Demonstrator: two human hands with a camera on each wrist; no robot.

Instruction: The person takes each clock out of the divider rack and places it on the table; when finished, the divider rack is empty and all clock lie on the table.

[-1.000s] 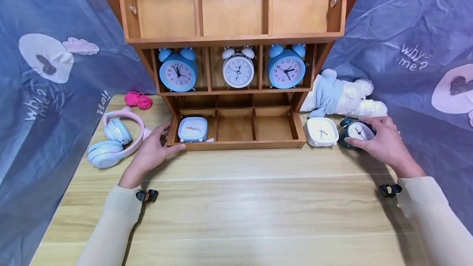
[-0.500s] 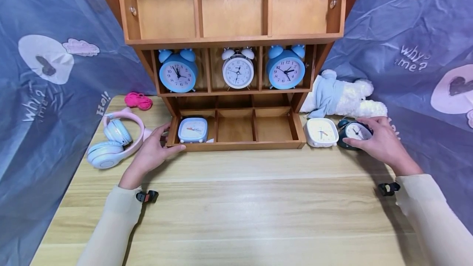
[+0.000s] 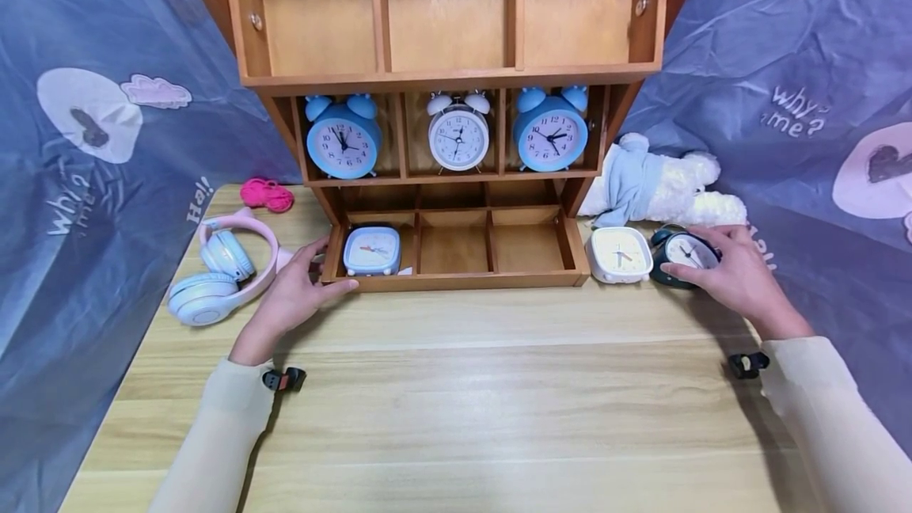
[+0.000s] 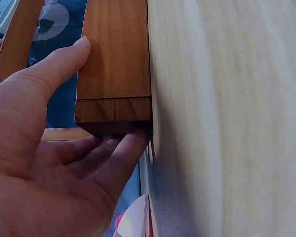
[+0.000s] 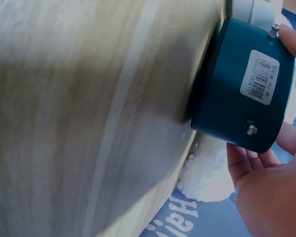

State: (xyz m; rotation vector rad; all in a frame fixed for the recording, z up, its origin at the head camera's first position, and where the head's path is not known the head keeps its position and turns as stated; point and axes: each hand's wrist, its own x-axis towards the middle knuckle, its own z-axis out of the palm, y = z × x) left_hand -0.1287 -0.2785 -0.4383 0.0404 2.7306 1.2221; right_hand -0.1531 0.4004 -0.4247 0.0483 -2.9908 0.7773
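Note:
My left hand grips the lower left corner of the wooden shelf. In the left wrist view its thumb lies on the front edge and the fingers bend against the end face. On the right, my right hand holds a dark green twin-bell alarm clock between thumb and fingers. The clock leans back, its dial up; the right wrist view shows its underside with a barcode label and small metal feet. A white square alarm clock stands just left of it.
Three twin-bell clocks, blue, white and blue, fill the middle row. A blue square clock sits in the bottom left compartment. Pink headphones, pink yarn and a white plush toy flank the shelf.
My right hand has shifted slightly left with the green clock, towards the white square clock. The left hand stays on the shelf corner.

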